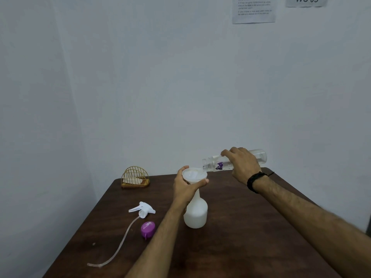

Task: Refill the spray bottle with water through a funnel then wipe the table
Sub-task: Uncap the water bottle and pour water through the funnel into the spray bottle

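I'm watching the pour. The main risk is overshoot: the clear plastic water bottle (pixel 234 160) is lying nearly flat, its mouth just reaching the right rim of the white plastic funnel (pixel 194 175), so a surge or a slight drift right could be sending water onto the dark brown wooden bench (pixel 251 227). Second risk: the tall white opaque spray bottle (pixel 195 214) is standing top-heavy mid-bench; a nudge on the funnel could be tipping it. I can't tell the fill level through the plastic, so overflow is possible.

Left hand (pixel 185 186) is coming in from the near side, its grip half closed around the funnel, thumb on the far rim, fingers on the near-right. Right hand (pixel 244 166) is reaching from the right, grip wrapped fully over the water bottle's middle, wrist bent down.

The white trigger sprayer head (pixel 143 209) with its tube and the purple round cap (pixel 148 229) are lying near left, apart from the pour. Wiping is not yet started.
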A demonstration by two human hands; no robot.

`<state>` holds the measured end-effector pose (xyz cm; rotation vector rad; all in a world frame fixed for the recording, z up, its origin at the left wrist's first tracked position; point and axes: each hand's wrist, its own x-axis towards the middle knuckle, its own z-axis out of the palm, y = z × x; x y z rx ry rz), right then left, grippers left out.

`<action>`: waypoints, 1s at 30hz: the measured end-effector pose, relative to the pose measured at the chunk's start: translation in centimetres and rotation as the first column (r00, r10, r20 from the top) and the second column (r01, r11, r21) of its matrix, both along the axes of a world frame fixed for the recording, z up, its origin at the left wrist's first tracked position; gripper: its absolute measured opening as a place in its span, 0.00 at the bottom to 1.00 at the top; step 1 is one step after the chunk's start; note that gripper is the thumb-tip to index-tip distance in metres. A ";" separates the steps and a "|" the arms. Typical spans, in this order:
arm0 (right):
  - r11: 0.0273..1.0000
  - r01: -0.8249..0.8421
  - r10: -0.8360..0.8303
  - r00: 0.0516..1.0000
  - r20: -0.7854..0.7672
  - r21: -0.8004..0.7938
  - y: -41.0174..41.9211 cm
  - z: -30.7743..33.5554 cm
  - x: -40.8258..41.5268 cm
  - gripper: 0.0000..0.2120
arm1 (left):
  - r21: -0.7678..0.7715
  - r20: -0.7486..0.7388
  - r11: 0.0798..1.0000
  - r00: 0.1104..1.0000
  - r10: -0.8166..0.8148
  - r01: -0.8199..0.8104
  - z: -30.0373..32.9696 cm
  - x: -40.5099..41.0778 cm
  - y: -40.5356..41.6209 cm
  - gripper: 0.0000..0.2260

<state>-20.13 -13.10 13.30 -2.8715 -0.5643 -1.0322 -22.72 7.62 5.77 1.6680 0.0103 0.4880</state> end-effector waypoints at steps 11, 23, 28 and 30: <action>1.000 -0.014 0.014 1.000 0.015 -0.022 0.2 0.6 -0.3 0.27 | 0.009 -0.006 1.000 1.000 0.005 -0.005 0.0 0.0 0.0 0.42; 0.999 -0.043 0.044 0.997 0.056 -0.034 0.6 1.3 -0.3 0.27 | 0.015 -0.008 1.000 1.000 0.008 -0.008 0.0 0.0 -0.1 0.41; 0.997 -0.046 0.051 0.994 0.095 -0.060 0.7 1.7 -0.4 0.26 | 0.022 -0.013 1.000 1.000 0.020 -0.020 0.0 0.0 -0.3 0.42; 0.996 -0.046 0.054 0.992 0.110 -0.077 0.7 1.7 -0.3 0.26 | 0.024 -0.014 0.999 1.000 0.021 -0.021 0.0 0.0 -0.3 0.42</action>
